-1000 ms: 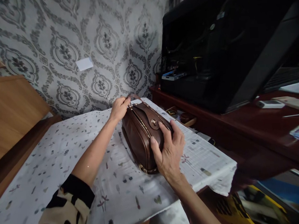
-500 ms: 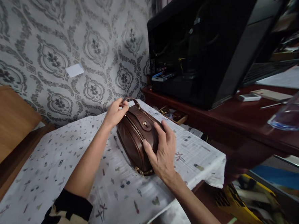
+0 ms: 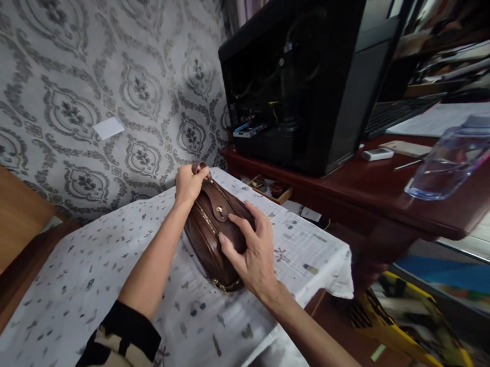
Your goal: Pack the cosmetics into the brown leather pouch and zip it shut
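A brown leather bag [image 3: 209, 238] with gold zippers lies on a white patterned cloth [image 3: 121, 268]. At its far end, my left hand [image 3: 189, 184] is closed around the looped carry handle [image 3: 201, 167]. My right hand [image 3: 255, 252] rests on the bag's near right part, fingers apart and slightly bent. Its index fingertip is by the rounded end of a leather strap [image 3: 216, 204] that has a gold stud, and its thumb lies near the zipper. A gold zipper pull [image 3: 218, 285] shows at the bag's near end.
To the right, a dark red desk [image 3: 345, 199] carries a black computer case [image 3: 294, 103], a clear plastic container [image 3: 451, 160] and papers. A small open drawer [image 3: 276, 192] sits below the case. On the floor stands a yellow-and-black box [image 3: 403, 329]. A wooden headboard [image 3: 12, 214] is at left.
My left hand has closed more fully around the handle, which now leans toward it. My right fingers have shifted across the bag toward the studded strap. The view has swung slightly right.
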Demonstrator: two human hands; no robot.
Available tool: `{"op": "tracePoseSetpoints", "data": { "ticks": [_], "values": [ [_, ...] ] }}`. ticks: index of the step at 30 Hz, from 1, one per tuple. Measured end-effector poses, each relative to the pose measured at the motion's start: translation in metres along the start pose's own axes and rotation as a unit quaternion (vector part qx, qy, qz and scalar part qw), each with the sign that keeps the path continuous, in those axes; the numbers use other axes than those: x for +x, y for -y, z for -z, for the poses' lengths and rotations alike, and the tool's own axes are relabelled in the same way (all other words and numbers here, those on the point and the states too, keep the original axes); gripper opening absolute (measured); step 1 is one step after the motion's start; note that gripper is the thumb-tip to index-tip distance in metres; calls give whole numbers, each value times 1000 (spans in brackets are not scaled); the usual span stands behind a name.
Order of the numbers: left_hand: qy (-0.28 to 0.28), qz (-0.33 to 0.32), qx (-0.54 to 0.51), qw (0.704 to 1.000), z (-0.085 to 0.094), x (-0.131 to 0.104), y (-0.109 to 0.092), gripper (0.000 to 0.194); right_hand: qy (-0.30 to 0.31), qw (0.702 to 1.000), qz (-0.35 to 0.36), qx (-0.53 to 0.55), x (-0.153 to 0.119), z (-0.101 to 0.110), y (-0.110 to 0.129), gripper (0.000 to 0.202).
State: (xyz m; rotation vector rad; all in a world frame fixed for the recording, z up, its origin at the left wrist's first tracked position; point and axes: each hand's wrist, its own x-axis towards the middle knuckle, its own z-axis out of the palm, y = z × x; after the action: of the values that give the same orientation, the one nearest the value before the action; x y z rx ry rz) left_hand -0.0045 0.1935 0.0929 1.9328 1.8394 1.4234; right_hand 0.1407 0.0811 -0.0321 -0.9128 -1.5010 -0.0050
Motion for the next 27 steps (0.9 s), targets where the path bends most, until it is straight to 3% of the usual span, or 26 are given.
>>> {"op": "tracePoseSetpoints", "data": {
  "ticks": [10, 18, 27],
  "values": [
    [4, -28, -24, 999, 2, -4, 0, 25, 23, 1000, 10, -5, 5, 4, 3, 23],
    [6, -1, -48, 999, -1, -1, 11, 27, 60, 998, 8, -17, 10, 8, -6, 49],
    [34, -8, -57, 998, -3, 3, 8, 21, 119, 991, 12, -67, 20, 14, 0, 47]
  ]
}}
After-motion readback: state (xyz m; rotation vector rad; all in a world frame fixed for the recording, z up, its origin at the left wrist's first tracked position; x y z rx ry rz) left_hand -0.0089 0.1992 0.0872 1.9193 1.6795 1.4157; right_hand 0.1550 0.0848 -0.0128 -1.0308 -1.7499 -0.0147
